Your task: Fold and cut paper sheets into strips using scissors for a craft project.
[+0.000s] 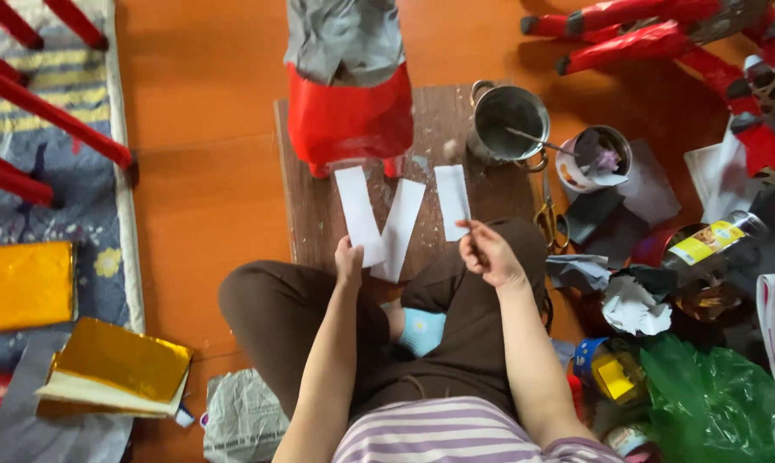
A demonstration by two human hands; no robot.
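Left hand (349,261) pinches two white paper strips (379,225) over the wooden board (306,223). Right hand (488,253), at 3 o'clock of them, grips a third strip (452,201) in its fingers. Red-covered model (349,116) stands at 12. Judged: strip-laying stage; placement needs a steady, flat hold.

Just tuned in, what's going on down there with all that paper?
A person sits cross-legged on an orange floor at a dark wooden board. The left hand holds two white paper strips fanned apart; the right hand pinches a third white strip by its lower end. Beyond the board stands a red and grey paper-covered shape. A metal pot with a stick in it, a smaller cup and scissors lie to the right, amid scraps of paper.
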